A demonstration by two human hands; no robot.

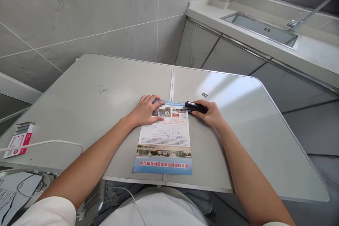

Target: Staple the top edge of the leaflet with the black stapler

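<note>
A printed flyer (164,137) with blue bands, small photos and upside-down red lettering lies on the table, across its middle seam. My left hand (148,110) holds the flyer by its upper left side, thumb and fingers bent over the paper. A black stapler (196,107) is gripped in my right hand (212,113), lying sideways with its front end at the flyer's upper right corner. Whether the paper sits between the stapler's jaws is too small to tell. Two short strips of staples (204,94) lie beyond my right hand.
A red and white box (19,140) lies at the left end of the folding table (265,141), with a white cable (53,142) crossing over it. Papers (17,194) sit below the table's left edge. Behind are a tiled wall and a counter with a sink (261,30).
</note>
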